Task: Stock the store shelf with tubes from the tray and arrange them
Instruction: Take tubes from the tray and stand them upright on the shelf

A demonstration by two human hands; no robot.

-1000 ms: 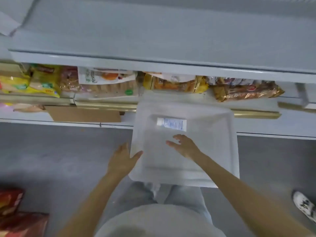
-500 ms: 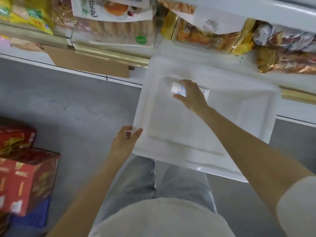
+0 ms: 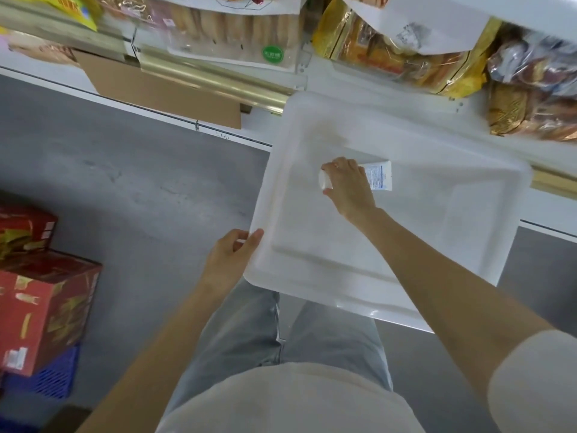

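The tube (image 3: pixel 379 175) lies in the far part of the tray (image 3: pixel 406 310), the only tube visible there, with its cap to the left and its flat end to the right. The right hand (image 3: pixel 348 187) covers its cap half, fingers curled over the top and thumb below, pinching it. The left hand (image 3: pixel 229 257) grips the tray's near left rim, thumb on top and fingers under.

The step looks like lifting the last tube out. To do it well, I would grip the firm shoulder near the cap rather than the soft body, lift straight up clear of the tray wall, and keep the left hand steady so the tray stays level. It should then be set on the shelf (image 3: pixel 199 79) with the label facing forward.

The tube carries a block of blue print on white, too small to read. Among the bread packs (image 3: pixel 234 29) on the shelf, a round green sticker (image 3: pixel 272 53) shows pale characters I cannot make out. The red boxes (image 3: pixel 40 307) on the floor to the left bear pictures and a white label, also illegible.
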